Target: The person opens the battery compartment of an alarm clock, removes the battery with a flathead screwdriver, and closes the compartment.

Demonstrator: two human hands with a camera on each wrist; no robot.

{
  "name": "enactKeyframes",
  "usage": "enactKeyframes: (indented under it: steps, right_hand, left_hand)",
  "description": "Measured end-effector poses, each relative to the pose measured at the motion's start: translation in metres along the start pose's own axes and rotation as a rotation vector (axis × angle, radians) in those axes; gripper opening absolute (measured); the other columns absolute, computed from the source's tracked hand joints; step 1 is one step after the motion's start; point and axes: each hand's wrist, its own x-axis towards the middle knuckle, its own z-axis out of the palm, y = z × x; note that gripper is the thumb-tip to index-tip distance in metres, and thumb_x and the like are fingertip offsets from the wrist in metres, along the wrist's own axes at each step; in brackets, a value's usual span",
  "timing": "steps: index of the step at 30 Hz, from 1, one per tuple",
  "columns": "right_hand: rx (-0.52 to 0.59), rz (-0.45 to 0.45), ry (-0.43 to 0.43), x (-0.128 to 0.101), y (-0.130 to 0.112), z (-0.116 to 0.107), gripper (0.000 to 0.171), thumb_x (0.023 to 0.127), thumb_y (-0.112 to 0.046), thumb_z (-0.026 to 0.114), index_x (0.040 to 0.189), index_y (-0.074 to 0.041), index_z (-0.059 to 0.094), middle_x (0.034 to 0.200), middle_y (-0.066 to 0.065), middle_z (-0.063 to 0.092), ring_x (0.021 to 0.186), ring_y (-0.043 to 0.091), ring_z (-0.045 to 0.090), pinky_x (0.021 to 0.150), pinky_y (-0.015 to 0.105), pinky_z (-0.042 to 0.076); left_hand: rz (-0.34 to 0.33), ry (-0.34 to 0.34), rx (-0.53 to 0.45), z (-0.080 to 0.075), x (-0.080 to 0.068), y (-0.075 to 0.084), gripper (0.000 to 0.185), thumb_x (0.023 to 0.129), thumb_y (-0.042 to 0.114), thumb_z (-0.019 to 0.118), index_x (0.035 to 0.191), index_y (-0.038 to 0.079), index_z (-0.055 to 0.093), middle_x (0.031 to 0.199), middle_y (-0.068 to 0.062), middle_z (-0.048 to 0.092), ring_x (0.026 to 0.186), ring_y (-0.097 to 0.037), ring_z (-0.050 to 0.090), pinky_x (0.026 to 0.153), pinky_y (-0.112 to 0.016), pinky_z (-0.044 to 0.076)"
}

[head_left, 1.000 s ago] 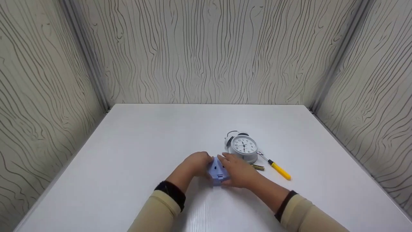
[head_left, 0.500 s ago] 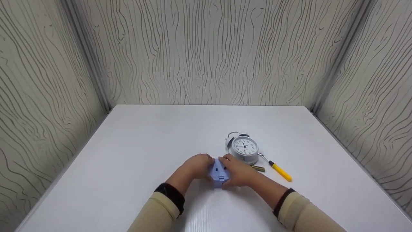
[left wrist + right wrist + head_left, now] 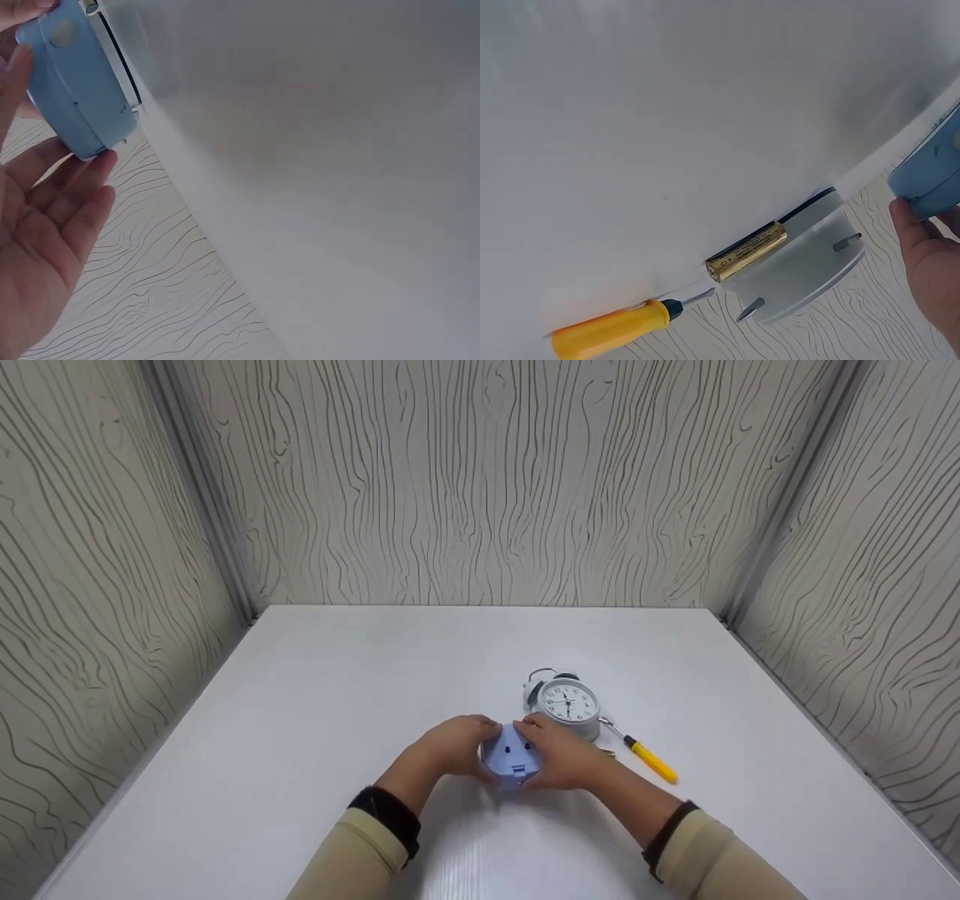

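A light blue, rounded plastic case point(image 3: 514, 751) with two small dark holes and a tab at its near edge is between both hands. My left hand point(image 3: 459, 744) grips its left side, thumb and fingers on its edges. On the opposite side my right hand point(image 3: 562, 756) grips it in the same way. In the left wrist view, a pale round button shows on the side of the blue case point(image 3: 75, 82). Just behind the right hand stands a white twin-bell alarm clock point(image 3: 568, 701). A gold battery point(image 3: 746, 251) lies against the clock, mostly hidden in the head view.
To the right of the clock lies a screwdriver point(image 3: 652, 760) with a yellow handle, its metal tip close to the clock's base. The white tabletop point(image 3: 360, 660) meets wood-grain patterned panels point(image 3: 480, 480) at the back and both sides.
The blue case has shifted slightly right and tilted, so more of its top face shows. Both hands moved with it, and the right hand covers more of the battery.
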Motion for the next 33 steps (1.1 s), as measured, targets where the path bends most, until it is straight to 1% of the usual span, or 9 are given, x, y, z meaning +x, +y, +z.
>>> enactKeyframes:
  steps: [4, 8, 14, 18, 21, 24, 27, 31, 33]
  right_hand:
    - [0.065, 0.013, -0.006, -0.001, 0.0, -0.007, 0.091, 0.06, -0.05, 0.072, 0.133, -0.013, 0.034, 0.125, 0.0, 0.038, 0.108, 0.014, 0.04, 0.091, 0.035, 0.037]
    - [0.13, 0.029, -0.028, -0.003, 0.0, -0.015, 0.09, 0.06, -0.053, 0.07, 0.134, -0.018, 0.034, 0.127, -0.002, 0.037, 0.108, 0.014, 0.038, 0.091, 0.037, 0.037]
    - [0.216, 0.012, -0.025, -0.007, 0.003, -0.024, 0.084, 0.06, -0.058, 0.067, 0.132, -0.026, 0.037, 0.128, -0.003, 0.039, 0.109, 0.016, 0.038, 0.088, 0.038, 0.038]
    - [0.293, -0.024, -0.028, -0.01, 0.007, -0.027, 0.074, 0.065, -0.055, 0.065, 0.129, -0.028, 0.041, 0.128, -0.002, 0.041, 0.109, 0.017, 0.04, 0.084, 0.038, 0.039]
    - [0.396, -0.044, -0.041, -0.012, 0.009, -0.029, 0.066, 0.068, -0.05, 0.064, 0.127, -0.027, 0.044, 0.124, -0.003, 0.045, 0.104, 0.017, 0.043, 0.081, 0.036, 0.04]
    - [0.536, -0.047, -0.041, -0.013, 0.011, -0.031, 0.056, 0.072, -0.041, 0.065, 0.123, -0.025, 0.049, 0.116, -0.003, 0.05, 0.097, 0.019, 0.046, 0.078, 0.034, 0.042]
    - [0.652, -0.054, -0.004, -0.012, 0.013, -0.033, 0.045, 0.077, -0.034, 0.062, 0.119, -0.022, 0.052, 0.108, 0.0, 0.053, 0.093, 0.021, 0.047, 0.075, 0.033, 0.043]
    - [0.741, -0.043, 0.065, -0.014, 0.005, -0.039, 0.043, 0.08, -0.027, 0.059, 0.12, -0.016, 0.05, 0.109, 0.004, 0.051, 0.096, 0.022, 0.048, 0.08, 0.034, 0.044]
    - [0.731, -0.009, 0.102, -0.013, 0.003, -0.039, 0.045, 0.08, -0.028, 0.061, 0.121, -0.015, 0.048, 0.11, 0.004, 0.051, 0.095, 0.021, 0.05, 0.081, 0.035, 0.044]
  left_hand:
    - [0.044, 0.017, -0.037, 0.001, -0.006, -0.007, 0.086, 0.058, 0.037, 0.078, 0.132, 0.022, 0.037, 0.133, 0.003, 0.037, 0.121, -0.017, 0.034, 0.096, -0.031, 0.032]
    - [0.104, 0.101, -0.012, 0.005, -0.009, -0.011, 0.083, 0.063, 0.028, 0.076, 0.134, 0.027, 0.032, 0.136, 0.006, 0.032, 0.122, -0.016, 0.033, 0.094, -0.031, 0.034]
    - [0.188, 0.252, -0.015, 0.003, -0.01, -0.012, 0.068, 0.07, 0.018, 0.072, 0.129, 0.024, 0.04, 0.128, 0.006, 0.042, 0.115, -0.014, 0.042, 0.091, -0.03, 0.038]
    - [0.197, 0.275, -0.049, -0.002, -0.011, -0.012, 0.057, 0.071, 0.014, 0.071, 0.122, 0.02, 0.046, 0.12, 0.006, 0.05, 0.11, -0.013, 0.047, 0.09, -0.03, 0.039]
    - [0.205, 0.274, -0.089, -0.006, -0.01, -0.012, 0.052, 0.071, 0.013, 0.071, 0.119, 0.019, 0.05, 0.115, 0.006, 0.053, 0.106, -0.011, 0.049, 0.089, -0.029, 0.04]
    - [0.209, 0.27, -0.155, -0.008, -0.009, -0.014, 0.048, 0.071, 0.014, 0.071, 0.115, 0.019, 0.053, 0.11, 0.008, 0.055, 0.1, -0.008, 0.051, 0.086, -0.026, 0.042]
    - [0.195, 0.269, -0.27, -0.01, -0.007, -0.017, 0.043, 0.073, 0.017, 0.07, 0.113, 0.021, 0.055, 0.106, 0.011, 0.056, 0.096, -0.005, 0.052, 0.083, -0.022, 0.043]
    - [0.149, 0.26, -0.445, -0.011, -0.004, -0.02, 0.041, 0.075, 0.019, 0.068, 0.114, 0.023, 0.055, 0.107, 0.013, 0.056, 0.096, -0.003, 0.053, 0.082, -0.023, 0.044]
    - [0.125, 0.251, -0.515, -0.012, -0.002, -0.021, 0.041, 0.076, 0.018, 0.066, 0.115, 0.022, 0.054, 0.107, 0.011, 0.056, 0.095, -0.005, 0.054, 0.081, -0.024, 0.044]
